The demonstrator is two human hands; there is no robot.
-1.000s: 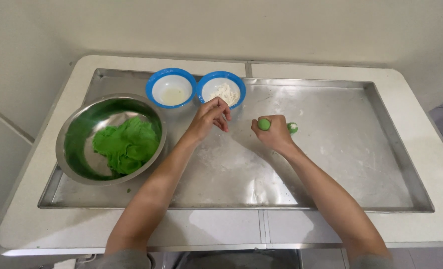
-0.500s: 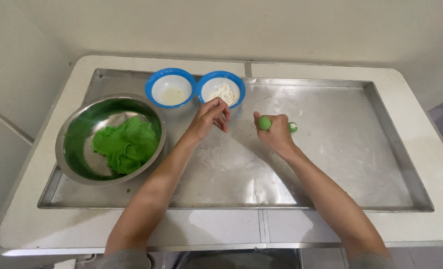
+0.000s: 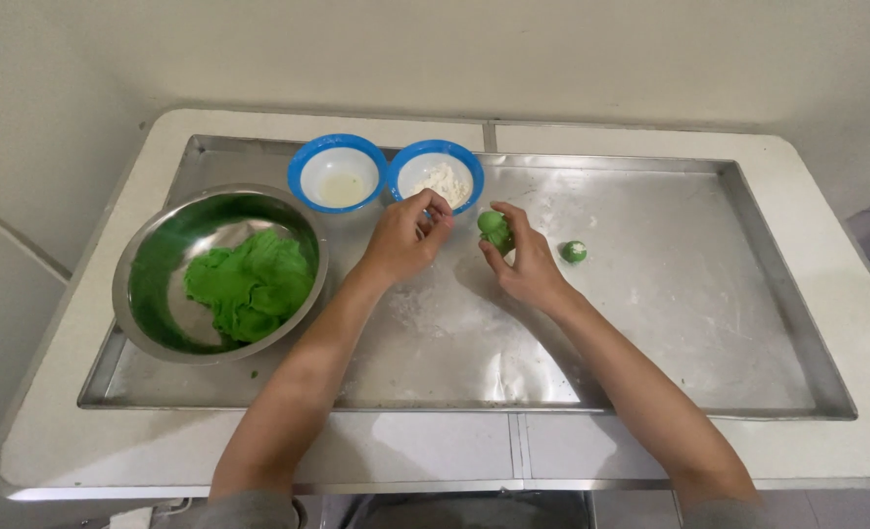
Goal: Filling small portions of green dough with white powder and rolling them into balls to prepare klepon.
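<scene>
My right hand (image 3: 523, 263) holds a small piece of green dough (image 3: 495, 230) in its fingertips, just above the steel tray (image 3: 670, 313). My left hand (image 3: 407, 235) is beside it, fingers pinched together next to the blue-rimmed bowl of white filling (image 3: 439, 176); what the pinch holds is too small to tell. A small green dough ball (image 3: 573, 252) lies on the tray to the right of my right hand.
A steel mixing bowl (image 3: 151, 260) with a mass of green dough (image 3: 249, 284) sits at the tray's left. A second blue-rimmed bowl (image 3: 337, 174) with pale liquid stands by the first. Flour dusts the tray. A white counter (image 3: 846, 196) surrounds it.
My right hand has moved left toward my left hand with the dough piece, leaving the small ball on the tray. My left hand has drawn slightly back from the filling bowl.
</scene>
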